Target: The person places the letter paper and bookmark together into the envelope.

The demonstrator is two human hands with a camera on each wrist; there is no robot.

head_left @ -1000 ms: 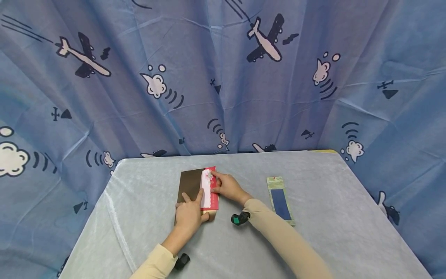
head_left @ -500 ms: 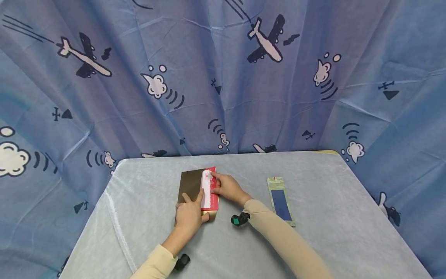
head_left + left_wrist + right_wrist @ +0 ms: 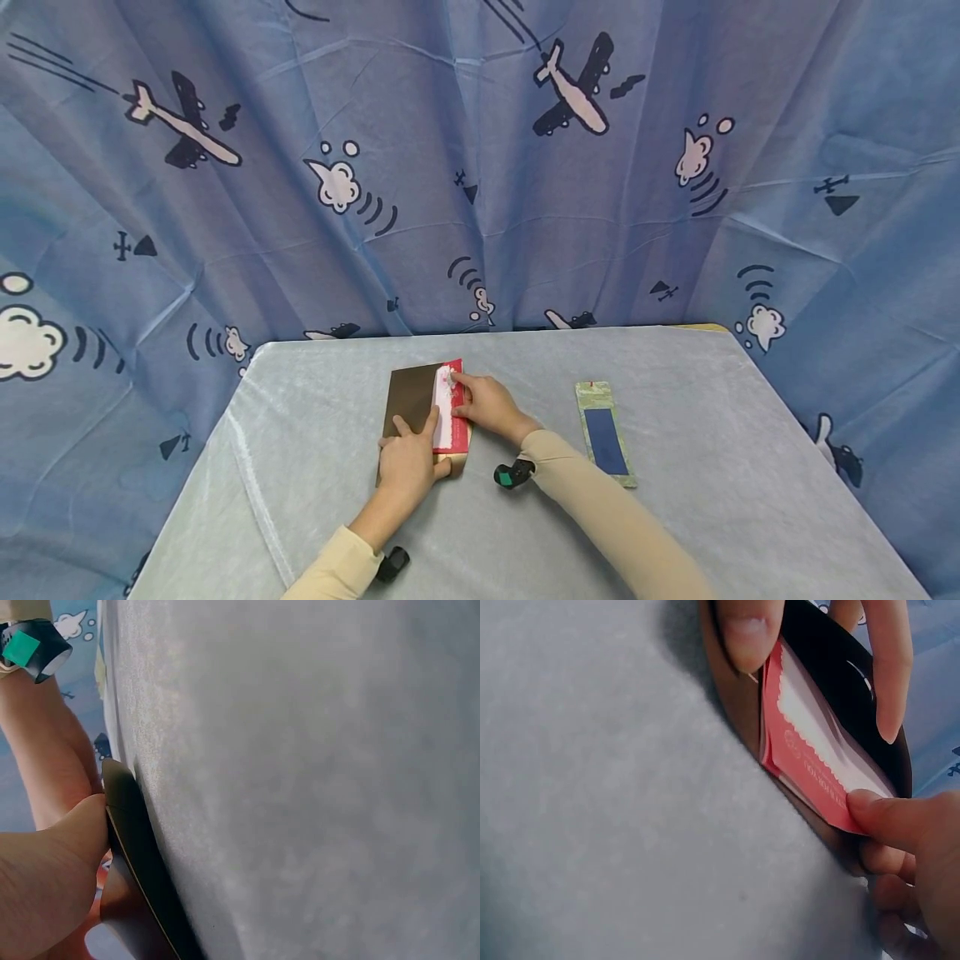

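Note:
A dark brown folder (image 3: 411,392) lies on the table with a red and white card (image 3: 444,421) on its right part. My left hand (image 3: 406,458) rests on the folder, fingers spread and fairly straight, the index fingertip beside the card's white area. Its thumb presses the tan strip (image 3: 452,461) below the card. My right hand (image 3: 491,406) pinches the card's right edge; in the right wrist view its thumb lies on the red border of the card (image 3: 810,769), other fingers curled underneath. The left wrist view catches only the folder's dark edge (image 3: 146,847) by the hand.
To the right, a flat green piece with a dark blue panel (image 3: 606,440) lies on the grey cloth-covered table (image 3: 720,467). A blue curtain (image 3: 420,167) with airplane prints hangs behind the table's far edge.
My right hand has shifted slightly left, and the card's right edge with it. My left hand and the green piece stay in place.

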